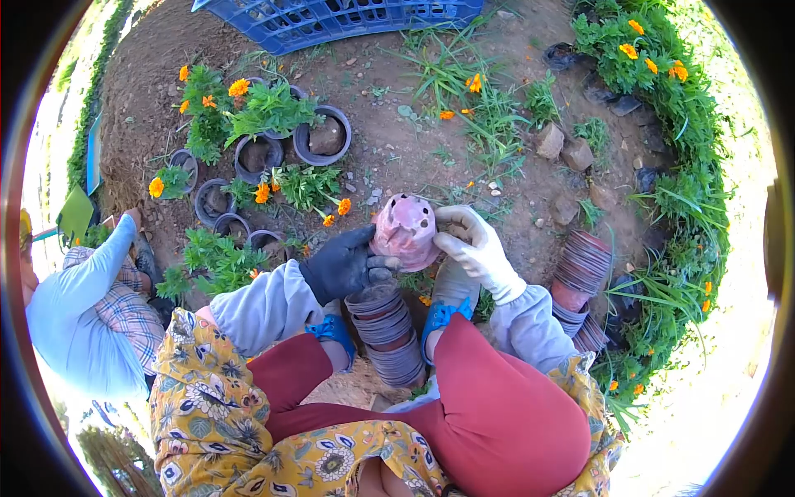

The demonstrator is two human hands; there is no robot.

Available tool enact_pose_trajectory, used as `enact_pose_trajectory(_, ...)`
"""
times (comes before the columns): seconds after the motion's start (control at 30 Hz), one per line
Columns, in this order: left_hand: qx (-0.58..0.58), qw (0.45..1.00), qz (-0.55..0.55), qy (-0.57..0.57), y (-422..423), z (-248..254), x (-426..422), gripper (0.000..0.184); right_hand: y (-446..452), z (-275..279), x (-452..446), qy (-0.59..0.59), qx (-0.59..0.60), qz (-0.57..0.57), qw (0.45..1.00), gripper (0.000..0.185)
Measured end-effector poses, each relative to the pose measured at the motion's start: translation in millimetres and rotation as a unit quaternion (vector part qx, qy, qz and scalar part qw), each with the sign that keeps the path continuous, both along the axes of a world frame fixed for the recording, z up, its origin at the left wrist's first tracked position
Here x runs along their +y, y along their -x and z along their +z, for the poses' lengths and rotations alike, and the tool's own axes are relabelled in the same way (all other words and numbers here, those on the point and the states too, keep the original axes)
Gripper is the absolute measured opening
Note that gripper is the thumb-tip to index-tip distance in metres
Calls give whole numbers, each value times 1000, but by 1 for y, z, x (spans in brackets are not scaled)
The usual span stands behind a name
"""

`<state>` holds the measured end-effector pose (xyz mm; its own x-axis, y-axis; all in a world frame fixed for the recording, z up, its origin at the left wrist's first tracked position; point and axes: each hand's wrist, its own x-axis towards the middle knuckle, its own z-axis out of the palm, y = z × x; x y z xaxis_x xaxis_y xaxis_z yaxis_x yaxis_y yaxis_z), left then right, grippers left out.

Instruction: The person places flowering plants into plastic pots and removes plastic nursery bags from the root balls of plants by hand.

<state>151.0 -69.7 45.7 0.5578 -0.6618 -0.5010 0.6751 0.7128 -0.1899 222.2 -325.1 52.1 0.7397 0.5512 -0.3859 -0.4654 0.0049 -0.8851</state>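
Between both hands is a pinkish plastic plant pot [405, 232], turned so that its base with drainage holes faces up toward me. My left hand [341, 263], in a dark glove, grips the pot's left side. In a white glove, my right hand [474, 248] pinches its right edge between thumb and fingers. Just below the held pot, a stack of nested grey pots [387, 335] leans between my feet. To the right of my right forearm lie more stacked reddish pots [582, 263].
Potted marigolds [273, 112] and soil-filled pots [325, 137] stand at the left. A blue crate [339, 21] sits at the back. Stones [565, 149] and a row of marigold plants [675, 149] are on the right. Another person [91, 290] crouches at far left.
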Motion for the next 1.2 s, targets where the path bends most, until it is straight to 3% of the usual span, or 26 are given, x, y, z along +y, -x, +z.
enact_pose_trajectory(0.13, 16, 988, -4, -151, -10, 13, -9, 44, 5, -1, -13, 20, 16, -48, 999, 35)
enact_pose_trajectory(0.2, -62, 972, -30, -225, -17, 19, -13, 45, -9, 3, -29, 72, 6, -114, 991, 32)
enact_pose_trajectory(0.23, -104, 958, -39, -263, -21, 22, -13, 45, -20, -29, -46, 175, -165, -182, 953, 30)
enact_pose_trajectory(0.3, -172, 913, -63, -365, -26, 22, -15, 41, -50, -50, -70, 217, -233, -314, 894, 29)
enact_pose_trajectory(0.33, -272, 841, -122, -452, -29, 21, -16, 38, -69, -60, -86, 319, -373, -278, 826, 35)
enact_pose_trajectory(0.37, -363, 746, -178, -529, -34, 18, -15, 35, -88, -54, -90, 431, -506, -225, 712, 39)
enact_pose_trajectory(0.4, -444, 631, -230, -593, -37, 16, -14, 32, -103, -48, -87, 484, -515, -192, 681, 39)
enact_pose_trajectory(0.43, -549, 517, -137, -643, -41, 18, -24, 24, -115, -43, -82, 533, -520, -157, 649, 39)
enact_pose_trajectory(0.53, -615, 322, -106, -712, -54, -1, -42, 27, -132, -50, -75, 632, -506, -72, 582, 36)
enact_pose_trajectory(0.57, -628, 284, -90, -719, -59, -7, -46, 30, -136, -52, -78, 658, -498, -48, 563, 34)
enact_pose_trajectory(0.67, -586, 235, -138, -763, -64, -35, -54, 30, -137, -42, -87, 709, -425, -11, 563, 29)
enact_pose_trajectory(0.73, -583, 234, -119, -769, -64, -47, -60, 29, -132, -48, -101, 629, -478, -123, 601, 24)
enact_pose_trajectory(0.8, -582, 232, -107, -772, -60, -55, -65, 28, -125, -64, -115, 388, -308, -269, 826, 23)
enact_pose_trajectory(0.83, -584, 230, -104, -771, -58, -57, -67, 28, -111, -30, -99, 341, -206, -283, 873, 25)
enact_pose_trajectory(0.87, -586, 228, -100, -771, -57, -59, -69, 27, -93, 5, -78, 204, -177, -285, 920, 28)
enact_pose_trajectory(0.93, -575, 232, -134, -773, -59, -56, -73, 28, -73, 7, -49, 36, -107, -302, 947, 28)
enact_pose_trajectory(1.07, -575, 230, -145, -772, -60, -41, -74, 30, -47, -2, -4, 64, -126, -207, 968, 20)
enact_pose_trajectory(1.1, -584, 229, -129, -768, -60, -42, -73, 31, -45, -7, 2, 115, -79, -174, 975, 19)
enact_pose_trajectory(1.17, -601, 227, -97, -760, -61, -43, -70, 34, -43, -12, 5, 230, -112, -127, 959, 20)
enact_pose_trajectory(1.2, -584, 234, -163, -760, -58, -43, -69, 34, -42, -14, 7, 285, -126, -102, 945, 21)
